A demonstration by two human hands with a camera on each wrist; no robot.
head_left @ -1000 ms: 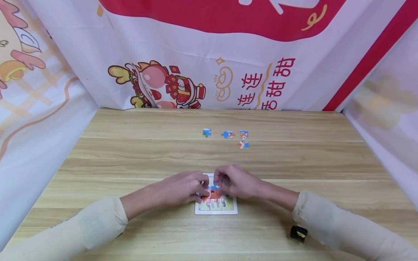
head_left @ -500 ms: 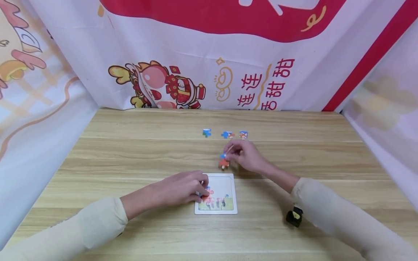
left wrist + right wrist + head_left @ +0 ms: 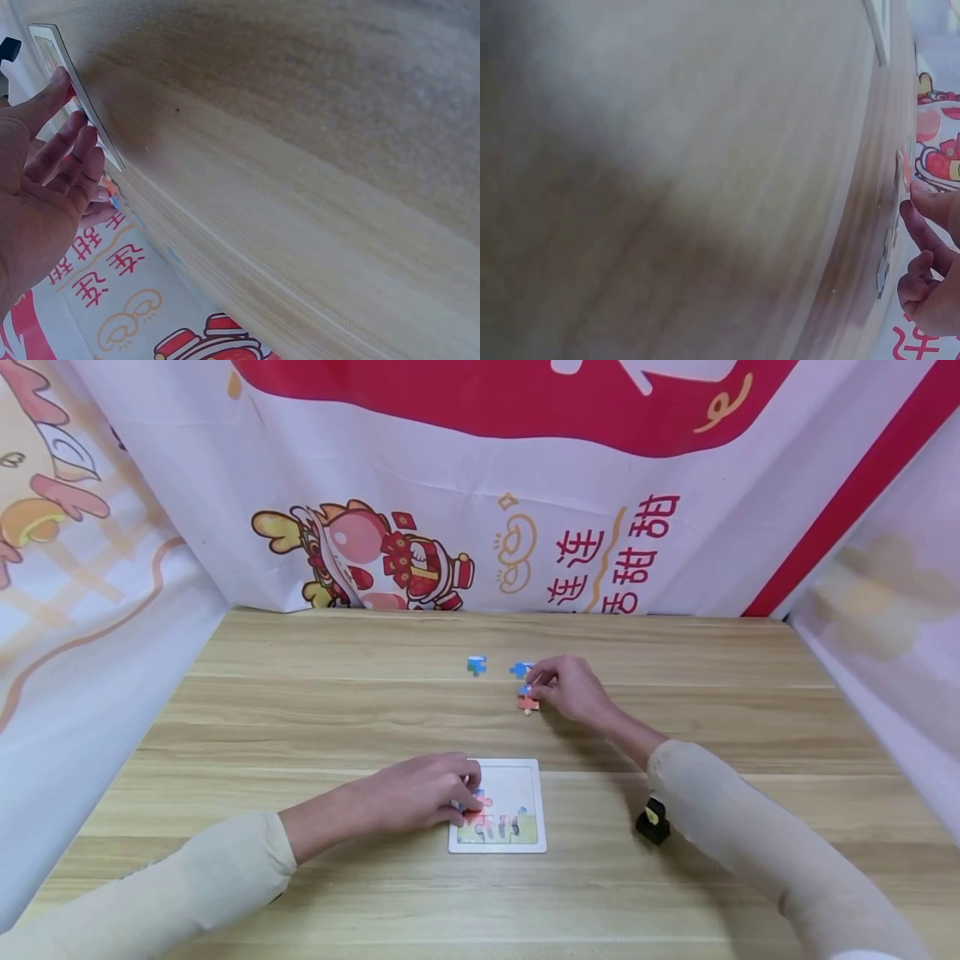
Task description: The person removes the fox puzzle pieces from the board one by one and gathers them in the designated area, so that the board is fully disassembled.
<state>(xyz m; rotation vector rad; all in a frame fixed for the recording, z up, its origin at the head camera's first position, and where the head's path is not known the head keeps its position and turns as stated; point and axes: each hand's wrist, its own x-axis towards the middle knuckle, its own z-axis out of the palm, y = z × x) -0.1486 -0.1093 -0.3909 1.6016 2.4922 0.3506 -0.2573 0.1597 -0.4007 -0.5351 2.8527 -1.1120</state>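
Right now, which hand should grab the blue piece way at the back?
Probably the right hand. It is already among the loose pieces, pinching an orange piece, with the blue piece close beside it. The left hand rests on the tray, much farther off.

Two bare hands, left hand (image 3: 420, 793) and right hand (image 3: 573, 689), extend from long cream sleeves (image 3: 217, 881); a small black-and-yellow device (image 3: 654, 821) hangs under the right forearm.

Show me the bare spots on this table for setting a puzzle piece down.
Bare wood lies left of the puzzle tray, beyond the left hand, and right of the right hand. It is crowded at the far middle, around the loose puzzle pieces.
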